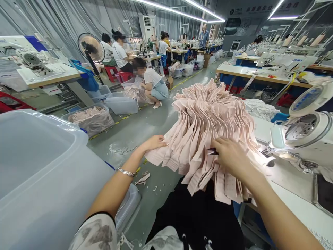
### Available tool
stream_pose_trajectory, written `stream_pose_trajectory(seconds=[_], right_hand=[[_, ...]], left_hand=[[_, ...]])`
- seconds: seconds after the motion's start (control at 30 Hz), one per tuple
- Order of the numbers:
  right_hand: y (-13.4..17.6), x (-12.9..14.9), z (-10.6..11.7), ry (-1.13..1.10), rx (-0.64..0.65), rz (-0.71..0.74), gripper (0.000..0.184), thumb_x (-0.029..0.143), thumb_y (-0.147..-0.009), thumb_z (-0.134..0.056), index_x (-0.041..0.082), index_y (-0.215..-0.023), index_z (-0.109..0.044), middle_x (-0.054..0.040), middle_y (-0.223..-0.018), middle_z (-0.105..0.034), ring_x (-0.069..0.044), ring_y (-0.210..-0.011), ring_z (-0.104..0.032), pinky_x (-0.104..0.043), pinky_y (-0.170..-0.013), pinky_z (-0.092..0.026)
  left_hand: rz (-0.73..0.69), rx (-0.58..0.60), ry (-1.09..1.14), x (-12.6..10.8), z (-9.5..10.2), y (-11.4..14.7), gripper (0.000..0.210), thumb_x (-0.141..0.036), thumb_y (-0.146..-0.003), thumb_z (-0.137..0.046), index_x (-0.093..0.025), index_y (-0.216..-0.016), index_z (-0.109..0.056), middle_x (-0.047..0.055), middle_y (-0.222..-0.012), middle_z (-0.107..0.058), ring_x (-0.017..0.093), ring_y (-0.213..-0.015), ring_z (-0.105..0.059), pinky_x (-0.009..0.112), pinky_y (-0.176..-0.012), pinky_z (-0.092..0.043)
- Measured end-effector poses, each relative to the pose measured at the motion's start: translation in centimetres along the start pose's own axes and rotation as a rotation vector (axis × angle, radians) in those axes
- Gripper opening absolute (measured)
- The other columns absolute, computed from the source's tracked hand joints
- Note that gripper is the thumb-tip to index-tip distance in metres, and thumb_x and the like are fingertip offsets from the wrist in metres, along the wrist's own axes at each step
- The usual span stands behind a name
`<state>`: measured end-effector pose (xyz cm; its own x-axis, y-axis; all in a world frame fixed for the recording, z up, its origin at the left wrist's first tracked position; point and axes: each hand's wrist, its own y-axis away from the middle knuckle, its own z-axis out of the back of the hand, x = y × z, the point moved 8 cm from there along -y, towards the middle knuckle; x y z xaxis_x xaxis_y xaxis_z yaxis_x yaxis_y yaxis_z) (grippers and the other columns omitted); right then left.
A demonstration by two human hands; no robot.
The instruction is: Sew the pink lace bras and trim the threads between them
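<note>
A thick bundle of pale pink fabric pieces [205,114], gathered in many folded layers, fills the middle of the head view and hangs over the table's near edge. At its left side my left hand [156,143] pinches the edge of one piece between thumb and fingers. In front of the bundle my right hand [229,152] is closed around small dark thread snips [212,151], whose pointed tips stick out to the left against the fabric. Most of the snips is hidden in the palm. Strips of the pink pieces dangle above my lap.
A sewing machine [307,139] stands close on the right on a white tabletop [293,187]. Large translucent bins [47,166] crowd the left. Fabric scraps [143,178] lie on the floor. Ahead, a person [153,83] crouches beside a bin; others sit at machines farther back.
</note>
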<state>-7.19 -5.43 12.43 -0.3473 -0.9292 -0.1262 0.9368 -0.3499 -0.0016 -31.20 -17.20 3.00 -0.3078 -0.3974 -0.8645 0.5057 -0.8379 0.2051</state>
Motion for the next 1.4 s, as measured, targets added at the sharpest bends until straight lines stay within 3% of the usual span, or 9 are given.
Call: stream_pose_trajectory(seconds=[0.07,0.17,0.37,0.6,0.8,0.93,1.17,1.3,1.4], right_hand=[[-0.2,4.1,-0.2,-0.087,-0.034,0.234,0.052,-0.004,-0.072,-0.042,0.019,-0.112,-0.066,-0.0112,-0.129,-0.06,-0.026,-0.122,-0.051,-0.043,-0.099,-0.04],[1.8,8.0,-2.7,-0.155,0.187,0.491,0.042,-0.001,-0.074,-0.047,0.019,-0.104,-0.069,-0.0094,-0.112,-0.067,-0.023,-0.11,-0.058,-0.037,-0.094,-0.042],[6.0,7.3,-1.7,-0.204,0.409,0.406,0.03,0.001,-0.076,-0.046,0.017,-0.093,-0.066,-0.0039,-0.066,-0.061,-0.016,-0.064,-0.059,-0.025,-0.061,-0.037],[-0.3,11.3,-0.9,-0.475,0.164,0.223,0.018,0.027,-0.094,-0.046,0.017,-0.106,-0.054,-0.0024,-0.079,-0.064,-0.016,-0.068,-0.059,-0.025,-0.056,-0.028],[-4.6,13.0,-1.9,-0.409,-0.126,0.002,0.029,0.035,-0.101,-0.03,0.019,-0.106,-0.053,-0.0048,-0.103,-0.067,-0.019,-0.082,-0.064,-0.028,-0.056,-0.028],[-5.6,13.6,-2.9,-0.397,-0.108,-0.059,0.027,0.038,-0.098,-0.04,0.016,-0.11,-0.048,-0.0051,-0.093,-0.07,-0.021,-0.076,-0.066,-0.029,-0.054,-0.027],[-6.0,13.6,-3.7,-0.397,-0.128,-0.042,0.022,0.037,-0.099,-0.042,0.018,-0.106,-0.05,-0.0034,-0.092,-0.072,-0.021,-0.076,-0.067,-0.029,-0.053,-0.024],[-5.2,12.8,-3.7,-0.515,-0.136,-0.065,0.02,0.036,-0.098,-0.044,0.018,-0.104,-0.052,-0.0025,-0.086,-0.071,-0.018,-0.076,-0.067,-0.027,-0.055,-0.025],[-4.0,12.8,-3.9,-0.592,-0.144,-0.017,0.021,0.036,-0.096,-0.048,0.017,-0.106,-0.051,-0.0027,-0.085,-0.07,-0.018,-0.076,-0.065,-0.026,-0.058,-0.028]], left_hand=[[0.02,0.038,0.034,0.9,-0.4,0.9,0.034,-0.044,-0.058,-0.077,-0.019,-0.072,-0.058,-0.004,-0.058,-0.054,0.015,-0.061,-0.052,0.023,-0.057,-0.039],[0.112,0.133,0.111,3.2,-1.0,2.2,0.039,-0.043,-0.054,-0.08,-0.016,-0.077,-0.064,-0.001,-0.065,-0.062,0.015,-0.06,-0.054,0.024,-0.054,-0.04],[0.263,0.242,0.307,8.2,-1.7,4.7,0.035,-0.033,-0.047,-0.087,-0.012,-0.071,-0.073,0.004,-0.067,-0.07,0.018,-0.06,-0.06,0.026,-0.056,-0.045],[0.051,-0.195,0.946,6.9,-1.2,6.9,0.05,-0.041,-0.051,-0.087,-0.012,-0.089,-0.072,0.01,-0.088,-0.075,0.023,-0.081,-0.069,0.033,-0.08,-0.054],[-0.016,-0.35,1.491,4.2,-3.3,8.4,0.023,-0.023,-0.078,-0.066,-0.01,-0.097,-0.07,0.012,-0.096,-0.074,0.026,-0.093,-0.069,0.043,-0.095,-0.051],[0.051,-0.396,1.529,4.5,-3.6,8.9,0.022,-0.018,-0.084,-0.055,-0.011,-0.1,-0.068,0.009,-0.091,-0.075,0.022,-0.087,-0.07,0.038,-0.096,-0.05],[0.034,-0.17,1.325,5.8,-6.3,8.4,0.042,-0.049,-0.076,-0.07,-0.015,-0.101,-0.068,0.011,-0.108,-0.07,0.024,-0.098,-0.065,0.034,-0.086,-0.053],[0.149,-0.178,1.107,8.9,-9.0,8.1,0.037,-0.022,-0.052,-0.088,-0.012,-0.083,-0.072,0.006,-0.074,-0.071,0.018,-0.063,-0.064,0.031,-0.066,-0.053],[0.142,-0.231,1.111,9.6,-8.5,8.2,0.036,-0.019,-0.052,-0.088,-0.011,-0.083,-0.073,0.007,-0.075,-0.073,0.018,-0.067,-0.066,0.031,-0.072,-0.053]])
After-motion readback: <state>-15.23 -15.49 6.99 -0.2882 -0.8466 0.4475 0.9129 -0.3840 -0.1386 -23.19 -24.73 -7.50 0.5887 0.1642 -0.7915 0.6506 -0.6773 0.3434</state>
